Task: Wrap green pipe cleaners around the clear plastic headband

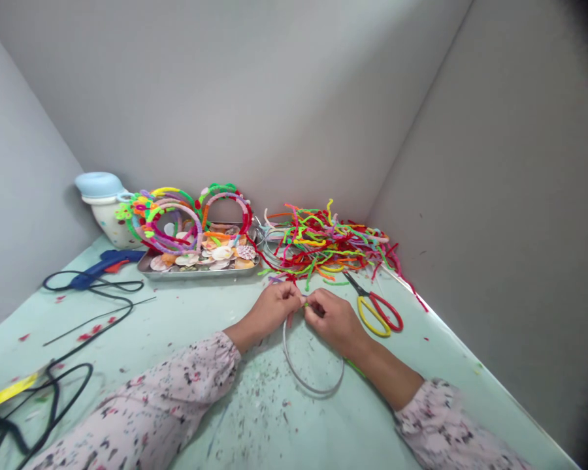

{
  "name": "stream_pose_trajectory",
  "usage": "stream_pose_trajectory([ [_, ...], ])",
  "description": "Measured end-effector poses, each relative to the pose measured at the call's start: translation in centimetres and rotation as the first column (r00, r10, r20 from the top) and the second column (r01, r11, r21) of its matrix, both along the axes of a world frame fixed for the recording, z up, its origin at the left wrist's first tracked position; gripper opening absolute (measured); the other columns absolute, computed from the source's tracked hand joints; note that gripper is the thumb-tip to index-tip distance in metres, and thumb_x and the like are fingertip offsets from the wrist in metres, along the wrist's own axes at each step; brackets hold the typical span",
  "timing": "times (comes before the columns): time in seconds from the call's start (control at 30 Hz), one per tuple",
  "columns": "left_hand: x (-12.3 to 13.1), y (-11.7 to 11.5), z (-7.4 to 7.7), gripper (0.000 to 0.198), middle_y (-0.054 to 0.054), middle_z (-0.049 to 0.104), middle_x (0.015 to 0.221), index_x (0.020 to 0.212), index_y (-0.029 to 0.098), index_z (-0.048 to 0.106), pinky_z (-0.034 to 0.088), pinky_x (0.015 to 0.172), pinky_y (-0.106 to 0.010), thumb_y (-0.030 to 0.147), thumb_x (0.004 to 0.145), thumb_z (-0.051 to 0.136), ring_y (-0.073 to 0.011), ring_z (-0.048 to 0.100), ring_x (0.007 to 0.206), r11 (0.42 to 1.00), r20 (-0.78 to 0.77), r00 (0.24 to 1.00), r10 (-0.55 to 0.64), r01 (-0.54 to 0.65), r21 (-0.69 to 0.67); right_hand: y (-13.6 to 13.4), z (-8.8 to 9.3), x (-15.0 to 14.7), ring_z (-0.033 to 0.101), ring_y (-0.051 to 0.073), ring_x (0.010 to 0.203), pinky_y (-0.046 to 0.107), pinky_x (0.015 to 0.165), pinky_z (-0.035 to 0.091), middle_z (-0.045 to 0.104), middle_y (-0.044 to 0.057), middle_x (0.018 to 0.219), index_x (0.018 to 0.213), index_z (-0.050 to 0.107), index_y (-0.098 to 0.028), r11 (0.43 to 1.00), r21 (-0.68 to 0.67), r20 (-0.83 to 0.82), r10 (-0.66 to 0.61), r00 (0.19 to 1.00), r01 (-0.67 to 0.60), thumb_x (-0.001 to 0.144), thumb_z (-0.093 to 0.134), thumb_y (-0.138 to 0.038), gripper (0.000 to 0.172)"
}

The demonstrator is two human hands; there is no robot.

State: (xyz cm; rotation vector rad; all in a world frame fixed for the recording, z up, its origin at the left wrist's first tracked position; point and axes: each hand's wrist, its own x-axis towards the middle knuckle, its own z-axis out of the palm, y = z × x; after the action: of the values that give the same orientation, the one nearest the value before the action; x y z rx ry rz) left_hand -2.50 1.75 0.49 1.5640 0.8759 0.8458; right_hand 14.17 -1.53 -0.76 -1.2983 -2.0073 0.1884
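Observation:
My left hand (270, 307) and my right hand (334, 318) meet at the middle of the pale green table, fingers pinched together on the top of a bare grey headband (308, 384) that lies curved toward me. A thin green pipe cleaner (355, 368) runs under my right wrist and seems to end at the pinch, between the fingertips. Both hands are closed. A heap of coloured pipe cleaners (328, 245) lies just beyond them.
Yellow and red scissors (376, 312) lie right of my right hand. A metal tray (200, 269) of shells holds wrapped headbands (176, 219). A blue glue gun (105, 264) with black cord (53, 385) lies left, beside a white jar (104, 209). Grey walls enclose the corner.

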Motion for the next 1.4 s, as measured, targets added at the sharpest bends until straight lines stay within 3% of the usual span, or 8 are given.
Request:
stream_pose_trajectory([
  [0.17, 0.0, -0.3, 0.5, 0.014, 0.005, 0.047, 0.05, 0.071, 0.014, 0.053, 0.031, 0.046, -0.02, 0.026, 0.078, 0.055, -0.0067, 0.043, 0.042, 1.0, 0.005, 1.0, 0.002, -0.002, -0.012, -0.2, 0.8, 0.1, 0.05, 0.012, 0.065, 0.022, 0.06, 0.038, 0.055, 0.0, 0.071, 0.08, 0.058, -0.019, 0.999, -0.008, 0.011, 0.039, 0.999, -0.039, 0.08, 0.052, -0.016, 0.006],
  [0.37, -0.1, 0.3, 0.0, 0.014, 0.005, 0.049, 0.056, 0.075, 0.015, 0.052, 0.033, 0.045, -0.019, 0.028, 0.078, 0.057, -0.0058, 0.044, 0.042, 1.0, 0.078, 0.997, 0.009, -0.007, -0.027, -0.3, 1.3, 0.4, 0.053, 0.014, 0.071, 0.023, 0.064, 0.041, 0.058, 0.003, 0.08, 0.097, 0.06, -0.018, 0.996, 0.006, -0.002, 0.093, 0.996, -0.093, 0.08, 0.052, -0.014, 0.019],
  [0.67, 0.1, 0.1, 0.1, 0.015, 0.004, 0.049, 0.064, 0.085, 0.015, 0.054, 0.039, 0.048, -0.019, 0.027, 0.076, 0.058, -0.0062, 0.046, 0.048, 0.999, 0.067, 0.997, -0.038, 0.037, 0.013, -0.1, 1.0, 0.6, 0.057, 0.014, 0.07, 0.024, 0.064, 0.042, 0.064, 0.003, 0.082, 0.092, 0.062, -0.019, 0.996, -0.088, -0.116, 0.022, 0.993, -0.032, 0.083, 0.051, -0.021, 0.014],
  [0.8, 0.2, 0.1, -0.1, 0.016, 0.004, 0.05, 0.062, 0.087, 0.015, 0.056, 0.036, 0.045, -0.018, 0.027, 0.077, 0.057, -0.0061, 0.046, 0.046, 0.998, -0.016, 1.0, -0.025, 0.026, 0.059, 0.0, 0.9, 0.7, 0.058, 0.014, 0.069, 0.024, 0.062, 0.043, 0.065, 0.003, 0.08, 0.09, 0.061, -0.019, 0.991, -0.131, -0.153, -0.012, 0.988, -0.009, 0.082, 0.052, -0.023, 0.013],
  [1.4, 0.2, 0.3, -0.5, 0.015, 0.005, 0.051, 0.057, 0.082, 0.015, 0.056, 0.035, 0.048, -0.019, 0.028, 0.075, 0.06, -0.0071, 0.048, 0.045, 0.992, -0.084, 0.996, 0.028, -0.018, 0.122, -0.1, 1.1, 0.6, 0.055, 0.013, 0.063, 0.023, 0.06, 0.042, 0.063, 0.001, 0.073, 0.085, 0.062, -0.018, 0.983, -0.184, -0.176, -0.016, 0.984, -0.017, 0.081, 0.052, -0.023, 0.011],
])
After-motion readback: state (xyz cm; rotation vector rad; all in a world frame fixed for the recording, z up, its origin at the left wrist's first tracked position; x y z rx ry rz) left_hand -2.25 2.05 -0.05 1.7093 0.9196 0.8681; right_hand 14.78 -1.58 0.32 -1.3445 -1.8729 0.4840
